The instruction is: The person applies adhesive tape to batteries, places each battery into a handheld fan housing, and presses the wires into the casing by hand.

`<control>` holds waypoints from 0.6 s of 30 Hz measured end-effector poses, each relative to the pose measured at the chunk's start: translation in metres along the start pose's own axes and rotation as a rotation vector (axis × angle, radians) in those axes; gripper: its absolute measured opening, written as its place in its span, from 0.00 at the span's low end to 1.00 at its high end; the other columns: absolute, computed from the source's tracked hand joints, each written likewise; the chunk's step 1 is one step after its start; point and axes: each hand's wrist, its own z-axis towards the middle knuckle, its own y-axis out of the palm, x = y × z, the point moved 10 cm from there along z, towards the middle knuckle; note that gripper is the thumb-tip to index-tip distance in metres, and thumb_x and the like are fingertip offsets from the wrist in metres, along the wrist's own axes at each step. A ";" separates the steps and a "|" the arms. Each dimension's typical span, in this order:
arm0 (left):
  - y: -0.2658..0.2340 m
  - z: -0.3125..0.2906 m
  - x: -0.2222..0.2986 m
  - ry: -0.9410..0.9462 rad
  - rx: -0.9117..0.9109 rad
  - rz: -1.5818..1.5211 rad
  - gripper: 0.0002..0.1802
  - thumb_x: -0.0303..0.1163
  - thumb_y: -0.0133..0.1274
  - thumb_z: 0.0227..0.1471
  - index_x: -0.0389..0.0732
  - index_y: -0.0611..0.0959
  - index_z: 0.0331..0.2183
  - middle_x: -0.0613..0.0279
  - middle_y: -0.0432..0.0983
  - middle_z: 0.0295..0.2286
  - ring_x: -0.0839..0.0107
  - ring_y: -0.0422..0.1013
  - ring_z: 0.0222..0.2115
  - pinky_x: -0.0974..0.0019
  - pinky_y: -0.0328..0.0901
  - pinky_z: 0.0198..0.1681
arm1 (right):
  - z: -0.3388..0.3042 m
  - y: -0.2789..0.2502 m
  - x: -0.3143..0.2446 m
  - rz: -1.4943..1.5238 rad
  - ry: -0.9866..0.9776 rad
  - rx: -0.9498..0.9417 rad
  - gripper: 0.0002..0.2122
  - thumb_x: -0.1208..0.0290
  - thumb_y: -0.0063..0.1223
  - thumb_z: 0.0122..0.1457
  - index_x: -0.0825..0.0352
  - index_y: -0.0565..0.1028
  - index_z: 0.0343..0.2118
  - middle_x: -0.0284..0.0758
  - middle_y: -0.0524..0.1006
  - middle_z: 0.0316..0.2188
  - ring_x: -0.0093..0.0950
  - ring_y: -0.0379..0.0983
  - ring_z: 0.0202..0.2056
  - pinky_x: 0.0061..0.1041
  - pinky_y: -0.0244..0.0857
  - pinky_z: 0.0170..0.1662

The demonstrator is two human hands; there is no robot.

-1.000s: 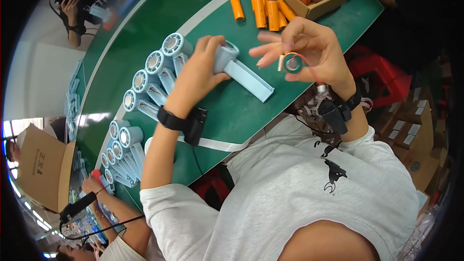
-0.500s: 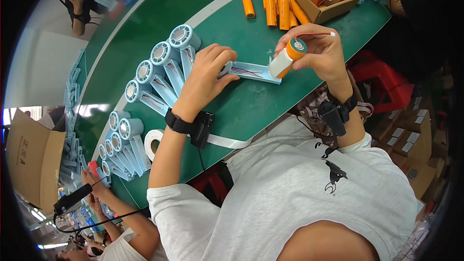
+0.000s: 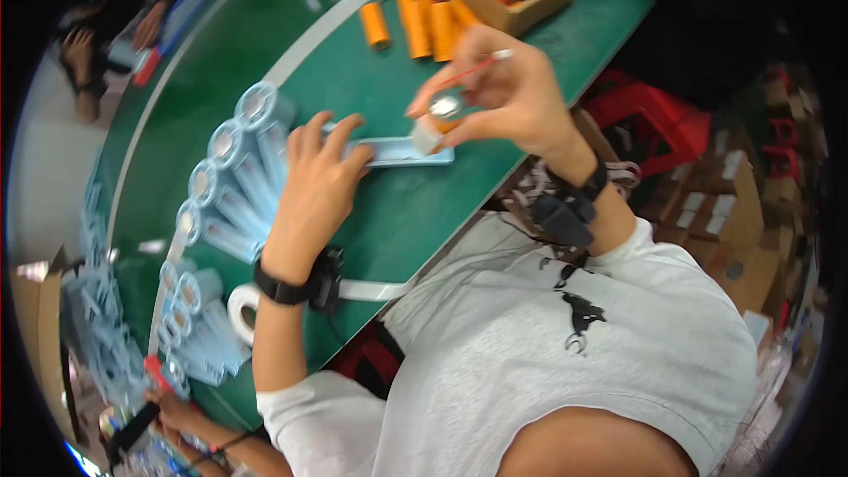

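Note:
My right hand pinches an orange cylindrical battery between thumb and fingers. A white patch covers part of its side, and a red wire with a small white plug rises from its top. The battery is tilted, just over the far end of a light blue plastic housing with a long open trough. Curled around the other end of this housing, my left hand steadies it on the green table; the hand hides the round end. Motion blur smears the detail in the trough.
A row of similar blue housings lies left of my left hand, with a second group nearer me beside a white tape roll. Orange batteries lie by a cardboard box of more. Co-workers sit around the table.
The whole view has swung, so the table's contents sit further left in the picture. My right hand has tipped the battery's top more toward me; both hands keep their holds.

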 end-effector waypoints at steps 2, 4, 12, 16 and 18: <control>0.003 -0.005 -0.003 -0.049 -0.033 0.032 0.09 0.23 0.52 0.39 0.39 0.74 0.29 0.59 0.65 0.42 0.54 0.58 0.46 0.53 0.53 0.49 | 0.005 0.006 -0.005 0.076 0.124 0.038 0.19 0.88 0.61 0.34 0.68 0.68 0.31 0.37 0.72 0.29 0.32 0.74 0.36 0.26 0.70 0.38; 0.003 -0.004 -0.003 -0.072 -0.049 0.001 0.09 0.22 0.50 0.40 0.39 0.72 0.30 0.58 0.65 0.41 0.53 0.58 0.46 0.52 0.52 0.49 | 0.011 -0.004 -0.011 -0.023 0.144 0.084 0.18 0.87 0.61 0.35 0.67 0.68 0.31 0.34 0.71 0.28 0.28 0.74 0.34 0.24 0.70 0.37; -0.007 -0.001 -0.008 -0.135 0.026 -0.283 0.07 0.21 0.46 0.44 0.37 0.69 0.30 0.57 0.67 0.39 0.53 0.58 0.46 0.54 0.51 0.50 | 0.022 0.022 -0.004 -0.495 0.074 -0.276 0.11 0.81 0.58 0.40 0.68 0.70 0.28 0.30 0.72 0.33 0.20 0.70 0.30 0.21 0.69 0.36; -0.008 -0.004 -0.013 -0.219 0.071 -0.336 0.07 0.20 0.45 0.45 0.36 0.69 0.31 0.58 0.67 0.38 0.54 0.58 0.45 0.56 0.51 0.50 | 0.013 0.041 0.010 -0.551 0.052 -0.306 0.08 0.81 0.56 0.42 0.69 0.70 0.26 0.34 0.71 0.30 0.25 0.70 0.30 0.23 0.67 0.32; -0.008 -0.004 -0.018 -0.253 0.087 -0.359 0.07 0.19 0.44 0.46 0.36 0.70 0.32 0.58 0.68 0.38 0.54 0.58 0.45 0.56 0.51 0.49 | 0.007 0.050 0.015 -0.656 -0.033 -0.360 0.06 0.81 0.54 0.43 0.70 0.70 0.25 0.36 0.71 0.26 0.31 0.70 0.27 0.25 0.65 0.30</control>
